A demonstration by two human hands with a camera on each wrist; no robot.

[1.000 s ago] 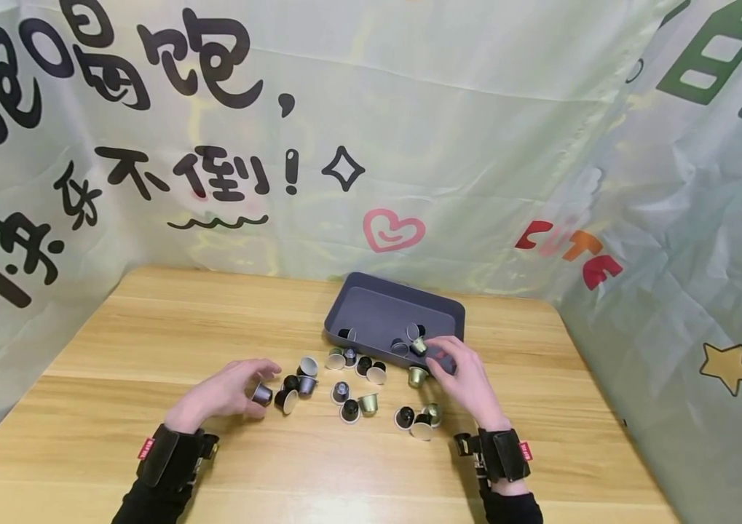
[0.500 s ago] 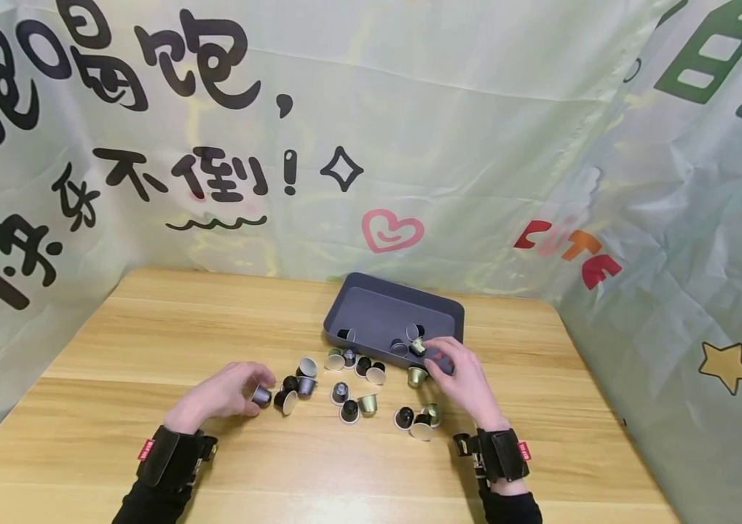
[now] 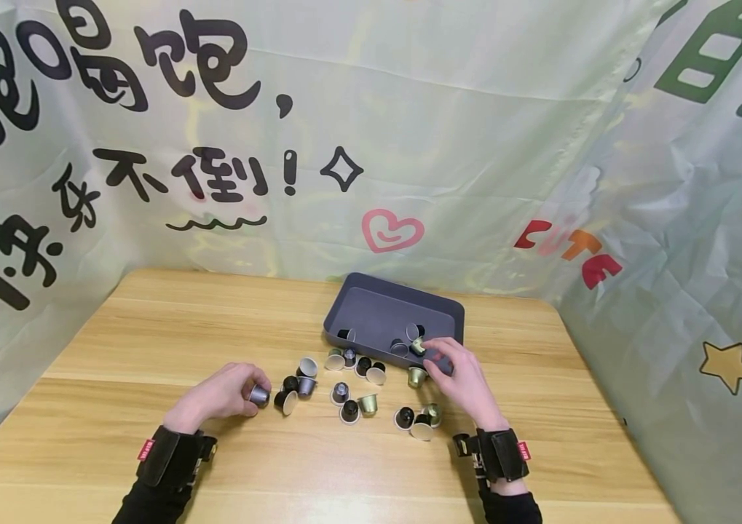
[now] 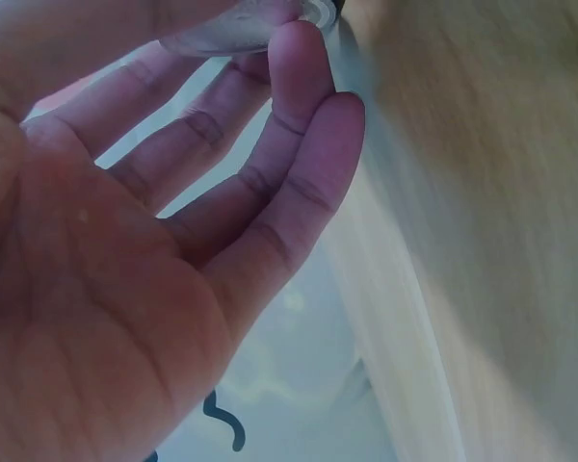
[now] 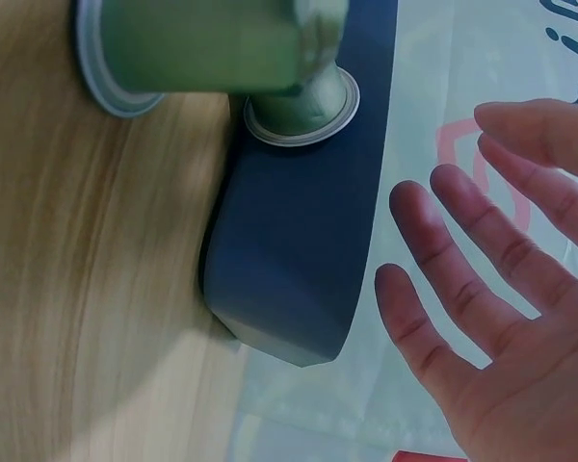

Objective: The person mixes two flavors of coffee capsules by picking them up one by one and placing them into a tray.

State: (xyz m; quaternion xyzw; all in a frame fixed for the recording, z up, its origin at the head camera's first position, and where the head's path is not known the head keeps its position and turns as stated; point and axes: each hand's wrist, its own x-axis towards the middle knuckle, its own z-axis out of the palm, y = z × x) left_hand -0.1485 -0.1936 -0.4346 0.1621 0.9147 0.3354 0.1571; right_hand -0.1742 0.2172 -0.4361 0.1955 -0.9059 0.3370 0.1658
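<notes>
My left hand (image 3: 233,393) pinches a grey-purple coffee capsule (image 3: 259,395) between thumb and fingertips, at the left end of the loose capsules. In the left wrist view only the pale underside of that capsule (image 4: 236,31) shows, at the top edge. My right hand (image 3: 465,375) hovers over the near right corner of the dark grey tray (image 3: 377,291), fingers spread and holding nothing in the right wrist view. Just left of its fingertips, a light green capsule (image 3: 417,346) lies at the tray's near side. Another green capsule (image 3: 417,377) is on the table before the tray.
Inside the tray are several more capsules, one of them black (image 3: 346,334) at the left. Between my hands, black, purple and green capsules (image 3: 368,405) lie scattered on the wooden table (image 3: 318,473). A printed cloth (image 3: 475,160) hangs behind and at both sides.
My left fingers have closed round the grey-purple capsule and drawn it slightly left, away from its neighbours. The right hand has shifted a touch left; the capsules near it look unmoved.
</notes>
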